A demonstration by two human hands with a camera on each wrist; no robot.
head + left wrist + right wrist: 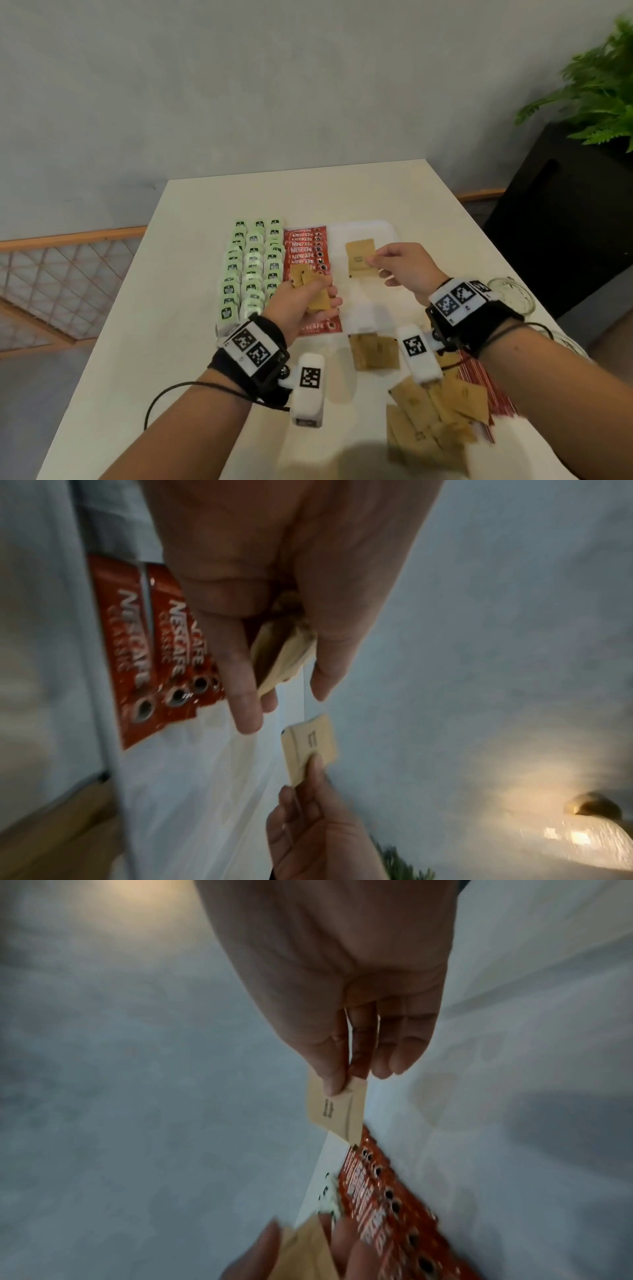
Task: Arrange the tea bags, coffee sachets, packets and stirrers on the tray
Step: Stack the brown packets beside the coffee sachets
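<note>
Head view had the right hand [404, 267] pinching one brown packet [360, 257] by its edge, thumb against fingertips, other fingers loose, above the white tray [383, 230]. Left hand [301, 306] clutched a bundle of packets [310, 286] over the coffee sachets [306, 248]; their count was hidden inside the fist.

One tray [388, 229]; three columns of green tea bags [252, 270] at its left end, too overlapped to count; one column of red coffee sachets [306, 247] beside them, eight or more; one brown packet [358, 262] over the tray's bare part; one glass jar [513, 294] right of the tray
</note>
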